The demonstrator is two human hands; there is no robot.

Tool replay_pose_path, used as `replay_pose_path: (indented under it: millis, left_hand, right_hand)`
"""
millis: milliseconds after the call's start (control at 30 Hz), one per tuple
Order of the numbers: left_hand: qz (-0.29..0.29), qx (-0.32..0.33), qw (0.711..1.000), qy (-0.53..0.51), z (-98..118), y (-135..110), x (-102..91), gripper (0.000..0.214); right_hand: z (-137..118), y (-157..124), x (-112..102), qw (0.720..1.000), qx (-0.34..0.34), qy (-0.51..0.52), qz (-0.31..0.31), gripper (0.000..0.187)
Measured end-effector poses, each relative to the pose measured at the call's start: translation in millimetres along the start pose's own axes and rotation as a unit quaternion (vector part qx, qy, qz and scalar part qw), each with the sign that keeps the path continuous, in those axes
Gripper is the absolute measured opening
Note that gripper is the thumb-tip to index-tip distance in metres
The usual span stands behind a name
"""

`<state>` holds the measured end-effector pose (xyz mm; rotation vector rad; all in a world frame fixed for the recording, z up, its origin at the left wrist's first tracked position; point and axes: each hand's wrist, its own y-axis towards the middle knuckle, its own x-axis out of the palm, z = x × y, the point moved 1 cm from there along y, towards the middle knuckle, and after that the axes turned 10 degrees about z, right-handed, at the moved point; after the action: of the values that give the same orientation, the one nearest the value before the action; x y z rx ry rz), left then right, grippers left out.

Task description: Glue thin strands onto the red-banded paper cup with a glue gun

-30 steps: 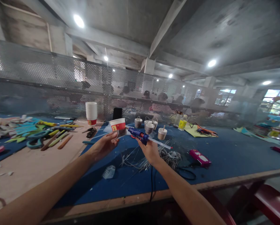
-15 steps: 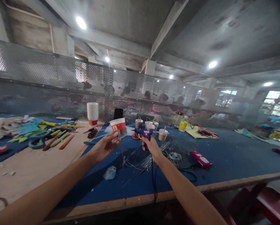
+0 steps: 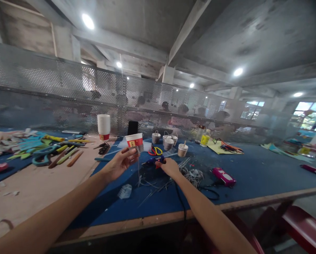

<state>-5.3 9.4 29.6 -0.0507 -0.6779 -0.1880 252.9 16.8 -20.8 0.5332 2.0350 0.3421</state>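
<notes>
My left hand (image 3: 122,163) is closed on a small red and white paper cup (image 3: 134,140), which it holds up over the blue table mat. Grey cord covers part of the cup's lower side, and a loose end (image 3: 138,170) hangs down from it. My right hand (image 3: 171,168) grips a dark blue glue gun (image 3: 153,161) low over the mat, its nozzle turned left. The fingers partly hide the gun's handle. Behind the gun lie scissors (image 3: 156,151) with red and yellow handles. A tangle of grey cord (image 3: 195,177) lies right of my right hand.
Small cord-wrapped cups (image 3: 168,143) stand behind, near a cup with a stick (image 3: 182,150). A cup stack (image 3: 103,123), a phone (image 3: 133,127) and a yellow-labelled bottle (image 3: 205,138) stand farther back. Teal scissors (image 3: 41,157) lie left, a magenta box (image 3: 223,176) right. A perforated screen (image 3: 147,106) runs behind.
My right hand has lowered the glue gun from a raised pose to near the mat, with its nozzle swung left. The left hand still holds the cup in nearly the same place.
</notes>
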Motion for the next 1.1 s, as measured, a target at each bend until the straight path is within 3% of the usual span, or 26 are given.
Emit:
replay_pose_path:
  millis: [100,200,267,333,400,433,533,800,1100]
  left_hand:
    - [-0.010,0.005,1.000,0.001,-2.5,2.6,-2.1,0.027]
    - [-0.007,0.010,1.000,0.007,-5.0,4.0,-1.8,0.025]
    - [0.003,0.017,1.000,0.013,-6.3,4.1,-0.9,0.028]
    - [0.011,0.026,0.999,0.020,-6.9,3.5,0.1,0.031]
    - [0.015,0.037,0.999,0.027,-6.5,2.4,1.1,0.033]
    - [0.016,0.042,0.999,0.029,-6.0,1.9,1.4,0.032]
    - [0.020,0.051,0.998,0.033,-4.4,1.8,0.9,0.031]
    - [0.010,0.029,0.997,0.064,-8.7,7.7,-5.1,0.029]
    - [-0.024,0.015,0.995,0.095,-13.7,3.1,-3.6,0.036]
  right_hand:
    - [-4.8,-4.1,-8.9,0.997,-0.024,-0.051,0.056,0.037]
    - [-21.4,-7.4,-15.6,0.993,-0.063,0.044,0.088,0.020]
    - [-39.4,-10.3,-14.2,0.975,-0.072,0.212,0.007,0.016]
    - [-59.9,-14.4,-10.4,0.919,-0.070,0.377,-0.093,0.029]
    - [-77.4,-18.2,-7.4,0.877,-0.071,0.451,-0.150,0.037]
    - [-83.4,-19.4,-6.6,0.870,-0.061,0.463,-0.158,0.037]
    - [-89.0,-18.7,-8.2,0.878,-0.031,0.459,-0.129,0.029]
    - [-73.3,-12.2,-23.6,0.898,-0.020,0.440,-0.021,0.023]
    - [-72.1,-10.6,-28.6,0.871,-0.019,0.491,0.000,0.016]
